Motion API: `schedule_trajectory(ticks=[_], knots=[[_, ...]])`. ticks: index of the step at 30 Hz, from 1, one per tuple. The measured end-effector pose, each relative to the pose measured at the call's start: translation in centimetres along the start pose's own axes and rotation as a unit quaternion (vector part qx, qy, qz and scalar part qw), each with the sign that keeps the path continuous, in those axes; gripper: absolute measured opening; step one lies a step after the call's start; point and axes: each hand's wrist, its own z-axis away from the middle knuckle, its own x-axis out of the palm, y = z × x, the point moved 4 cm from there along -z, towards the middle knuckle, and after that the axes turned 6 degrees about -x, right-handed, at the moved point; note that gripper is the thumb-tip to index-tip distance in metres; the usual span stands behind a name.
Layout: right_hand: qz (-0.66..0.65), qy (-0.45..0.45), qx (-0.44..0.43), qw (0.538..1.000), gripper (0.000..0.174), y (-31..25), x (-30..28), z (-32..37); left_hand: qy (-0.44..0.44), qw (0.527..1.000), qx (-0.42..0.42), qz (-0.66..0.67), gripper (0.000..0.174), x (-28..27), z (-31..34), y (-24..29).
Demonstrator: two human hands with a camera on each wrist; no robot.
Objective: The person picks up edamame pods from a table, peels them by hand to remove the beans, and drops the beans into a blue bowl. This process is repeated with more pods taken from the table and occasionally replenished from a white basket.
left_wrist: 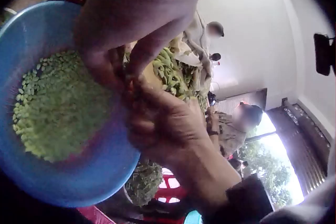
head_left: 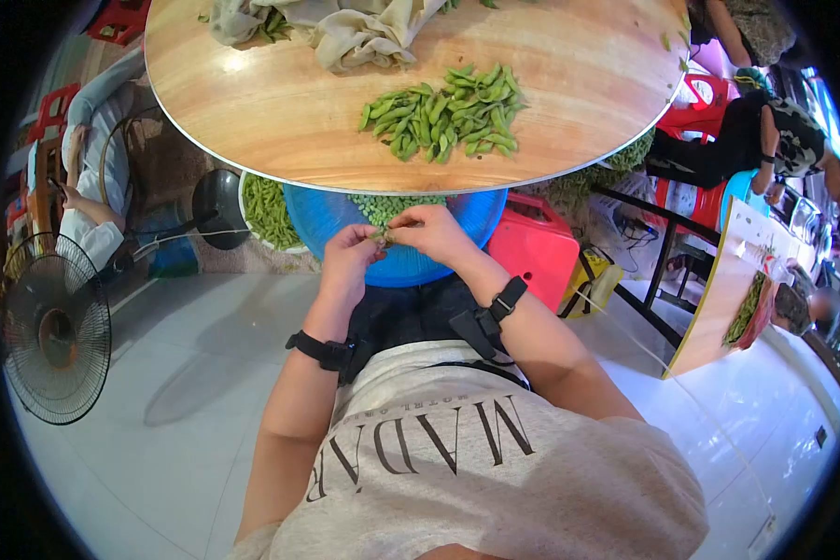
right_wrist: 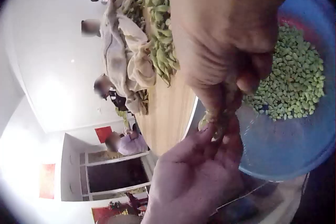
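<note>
Left hand (head_left: 348, 266) and right hand (head_left: 436, 235) pinch a pod (right_wrist: 205, 121) above the blue basin (head_left: 481, 220); beans (right_wrist: 296, 77) lie inside. A pod heap (head_left: 443, 112) lies at their one o'clock.

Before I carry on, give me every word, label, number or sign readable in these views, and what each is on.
"MADAR": large letters on the grey shirt, upside down in the head view; there may be an accent on the second A.
Smaller line of print beside it on the shirt: too small to read reliably.
Red wall sheet, right wrist view: too blurred to tell any lettering.
I can read no other text.
</note>
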Motion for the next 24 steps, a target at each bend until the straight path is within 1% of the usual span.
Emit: schedule_trajectory(ticks=[2,5,8,11,14,16,17,20,24], knots=[[-0.058,-0.028,0.077,0.995,0.020,-1.3,-0.4,0.4,-0.008,1.000,-0.011,0.001,0.008,0.1,0.1,0.0],[-0.138,-0.057,0.107,0.983,0.020,-0.7,-0.5,0.2,-0.044,0.999,-0.024,-0.002,0.006,0.3,0.4,0.4],[-0.214,-0.056,0.158,0.962,0.020,0.2,-0.9,0.0,-0.089,0.995,-0.033,0.043,0.005,0.6,0.7,0.9],[-0.198,-0.060,0.144,0.968,0.018,-0.5,-0.4,0.0,-0.109,0.992,-0.034,0.055,0.006,0.2,0.4,0.9],[-0.118,-0.080,0.106,0.984,0.018,-1.1,-0.4,-0.4,-0.116,0.990,-0.040,0.065,0.007,-0.1,0.3,1.2],[-0.011,-0.062,0.023,0.998,0.018,-1.4,0.1,-0.8,-0.111,0.993,-0.026,0.030,0.008,-0.1,0.6,1.5],[0.044,-0.053,-0.020,0.997,0.018,-1.6,0.1,-1.1,-0.110,0.994,-0.018,0.012,0.008,-0.1,0.6,1.6],[0.084,-0.098,0.019,0.991,0.020,-1.8,0.2,-1.5,-0.113,0.993,-0.004,-0.035,0.009,-0.6,0.3,1.5],[0.103,-0.075,-0.007,0.992,0.019,-1.4,0.3,-2.2,-0.124,0.992,0.003,-0.005,0.011,-0.9,-0.1,1.1]])
